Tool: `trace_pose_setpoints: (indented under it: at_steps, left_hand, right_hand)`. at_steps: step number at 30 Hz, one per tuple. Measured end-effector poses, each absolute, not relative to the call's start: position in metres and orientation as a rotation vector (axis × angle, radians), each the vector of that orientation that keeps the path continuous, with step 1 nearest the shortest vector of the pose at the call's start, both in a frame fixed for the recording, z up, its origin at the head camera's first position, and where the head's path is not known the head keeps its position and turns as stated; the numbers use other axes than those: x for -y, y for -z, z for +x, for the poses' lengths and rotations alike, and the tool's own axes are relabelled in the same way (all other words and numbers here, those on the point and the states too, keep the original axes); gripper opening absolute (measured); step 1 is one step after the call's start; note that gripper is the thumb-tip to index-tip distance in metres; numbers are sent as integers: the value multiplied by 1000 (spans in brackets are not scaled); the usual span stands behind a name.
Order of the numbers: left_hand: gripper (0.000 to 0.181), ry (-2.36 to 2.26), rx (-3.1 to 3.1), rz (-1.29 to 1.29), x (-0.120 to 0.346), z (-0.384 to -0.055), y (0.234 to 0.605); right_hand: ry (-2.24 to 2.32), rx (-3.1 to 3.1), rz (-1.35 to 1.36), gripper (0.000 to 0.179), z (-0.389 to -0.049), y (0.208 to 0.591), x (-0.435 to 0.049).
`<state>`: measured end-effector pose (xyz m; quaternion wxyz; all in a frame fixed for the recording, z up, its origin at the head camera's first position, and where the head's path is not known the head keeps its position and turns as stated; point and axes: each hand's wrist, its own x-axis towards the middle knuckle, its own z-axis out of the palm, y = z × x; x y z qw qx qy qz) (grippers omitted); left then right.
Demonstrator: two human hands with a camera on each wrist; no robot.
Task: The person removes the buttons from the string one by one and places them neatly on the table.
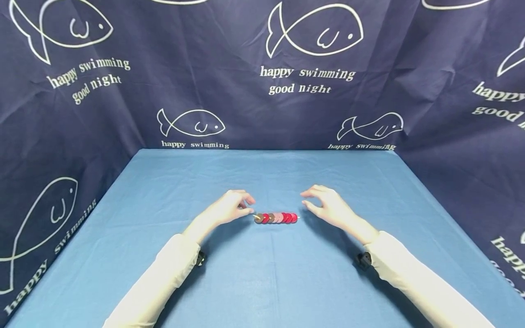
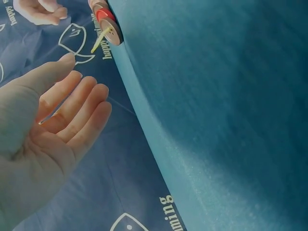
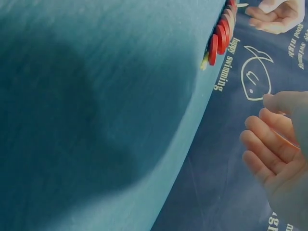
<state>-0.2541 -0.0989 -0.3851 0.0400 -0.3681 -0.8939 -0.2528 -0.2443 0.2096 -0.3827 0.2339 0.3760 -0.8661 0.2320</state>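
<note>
A row of round buttons (image 1: 278, 217) in brown, red and pink lies on the blue cloth, overlapping along a pale yellow cord. Holes show in the brown end button (image 2: 112, 32), where the yellow cord end (image 2: 99, 41) sticks out. At the other end are red buttons (image 3: 221, 39), with a short bit of cord beyond them. My left hand (image 1: 230, 207) hovers just left of the row, fingers relaxed and holding nothing. On the other side my right hand (image 1: 328, 207) is held off the row's right end, its fingers loosely bent around nothing.
Blue cloth (image 1: 262, 282) covers the table. Dark blue curtains (image 1: 238, 54) with white fish drawings and lettering stand behind it and along both sides. Dark wrist devices (image 1: 364, 259) sit at the cuffs of the pale sleeves (image 1: 160, 278).
</note>
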Motion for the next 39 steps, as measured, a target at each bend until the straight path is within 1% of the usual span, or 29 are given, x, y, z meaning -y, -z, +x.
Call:
trace_pose_setpoints:
  at_steps: [8,18,23,31,39]
  left_hand:
    - [16,864,2746,-1154,96,-256,389]
    - [18,860,2839,-1168,94,-256,390]
    - [15,824,2887,-1159,95,-258,391]
    - [9,790,2920,-1154,96,-256,394]
    - [7,805,2914,-1172,96,-256,396]
  right_hand:
    - [-695,2440,1034,22,-243,386,-203]
    - [-694,2528,1039,24,-243,390,-200]
    - [-692,2558,1052,24,-244,392,-198]
    - [-675,2644,1072,28,-246,396,-196]
    - [-663,2662,1114,30,-248,399,-193]
